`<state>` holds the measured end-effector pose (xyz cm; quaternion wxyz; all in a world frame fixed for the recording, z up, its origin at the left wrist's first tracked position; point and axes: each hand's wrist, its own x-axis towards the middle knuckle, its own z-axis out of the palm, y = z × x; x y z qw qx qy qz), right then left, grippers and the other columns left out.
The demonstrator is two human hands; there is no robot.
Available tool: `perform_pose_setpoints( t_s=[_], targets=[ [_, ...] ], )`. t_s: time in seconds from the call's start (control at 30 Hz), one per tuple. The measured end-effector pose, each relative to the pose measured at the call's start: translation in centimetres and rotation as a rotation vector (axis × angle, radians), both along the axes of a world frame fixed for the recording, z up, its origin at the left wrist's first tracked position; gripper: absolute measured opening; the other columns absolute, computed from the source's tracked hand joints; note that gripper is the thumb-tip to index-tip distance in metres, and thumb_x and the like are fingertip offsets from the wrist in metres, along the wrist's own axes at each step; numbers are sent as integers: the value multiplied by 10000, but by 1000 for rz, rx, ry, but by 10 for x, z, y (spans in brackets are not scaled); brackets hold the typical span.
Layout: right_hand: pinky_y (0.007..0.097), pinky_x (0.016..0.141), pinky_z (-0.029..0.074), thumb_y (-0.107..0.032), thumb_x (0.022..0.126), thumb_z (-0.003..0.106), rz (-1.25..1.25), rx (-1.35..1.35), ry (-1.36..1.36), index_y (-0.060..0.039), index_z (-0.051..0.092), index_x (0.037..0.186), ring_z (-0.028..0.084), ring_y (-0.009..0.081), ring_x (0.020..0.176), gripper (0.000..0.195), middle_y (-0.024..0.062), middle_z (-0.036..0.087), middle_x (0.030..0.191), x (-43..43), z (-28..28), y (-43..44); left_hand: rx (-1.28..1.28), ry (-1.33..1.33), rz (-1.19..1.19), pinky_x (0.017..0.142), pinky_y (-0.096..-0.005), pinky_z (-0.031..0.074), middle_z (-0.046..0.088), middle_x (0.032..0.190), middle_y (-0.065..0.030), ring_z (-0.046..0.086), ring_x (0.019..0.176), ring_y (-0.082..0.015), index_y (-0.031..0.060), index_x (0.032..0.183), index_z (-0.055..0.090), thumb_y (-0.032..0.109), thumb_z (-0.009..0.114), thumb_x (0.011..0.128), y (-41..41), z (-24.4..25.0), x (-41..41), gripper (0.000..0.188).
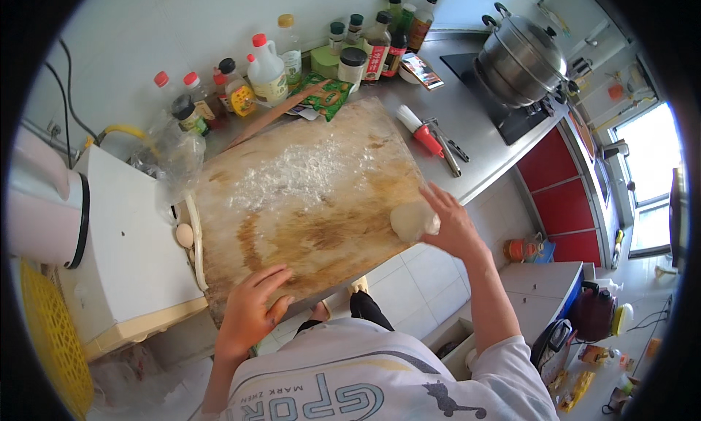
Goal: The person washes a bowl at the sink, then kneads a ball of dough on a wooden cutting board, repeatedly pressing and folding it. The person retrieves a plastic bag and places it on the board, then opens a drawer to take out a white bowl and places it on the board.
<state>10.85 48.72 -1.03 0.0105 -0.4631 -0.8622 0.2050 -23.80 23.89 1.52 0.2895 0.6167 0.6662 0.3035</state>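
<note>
A ball of pale dough rests at the right end of a worn wooden board. My right hand is against the dough's right side, fingers spread, not closed around it. White flour is scattered over the board's middle and upper part. My left hand is at the board's near left edge, fingers apart and holding nothing. A wooden rolling pin lies across the board's far left edge, its upper end over a green packet.
Bottles and jars line the wall. Right of the board lie a red-handled brush and a metal peeler-like tool. A steamer pot stands on the hob. An egg sits left of the board, beside a white cabinet.
</note>
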Motion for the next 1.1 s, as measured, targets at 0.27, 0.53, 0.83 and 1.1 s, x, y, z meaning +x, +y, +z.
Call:
perform_pose_setpoints(
  t_s=[0.27, 0.53, 0.83, 1.1],
  targets=[
    [505, 1197, 375, -211, 646, 931, 128, 74, 51, -196, 517, 1507, 437, 359, 1446, 955, 96, 519, 1519, -1, -45, -2, -15, 13, -41, 955, -407, 569, 694, 1333, -163, 694, 1152, -356, 35, 1282, 708, 124, 785, 876, 28, 4, 25, 422],
    [445, 1040, 507, -217, 647, 905, 106, -97, 156, -178, 687, 1308, 647, 319, 1167, 697, 72, 710, 1181, -22, -49, 53, -115, -41, 53, 1033, -397, 534, 678, 1364, -177, 669, 1220, -343, 21, 1312, 692, 74, 758, 885, 32, 5, 47, 435],
    [412, 953, 568, -254, 733, 881, -163, -216, 299, -100, 690, 1318, 731, 308, 1059, 634, 166, 761, 1133, -54, -53, 75, -66, 24, 232, 985, -423, 556, 686, 1351, -147, 670, 1181, -353, 57, 1292, 708, 137, 787, 884, -11, 3, 36, 423],
    [428, 1020, 522, -322, 737, 897, 228, 86, 385, -173, 674, 1311, 651, 331, 1217, 634, 79, 712, 1290, -214, -44, 56, -48, 35, 258, 1002, -428, 550, 693, 1350, -146, 662, 1219, -356, 73, 1311, 702, 158, 774, 889, -31, -4, 13, 436]
  ],
)
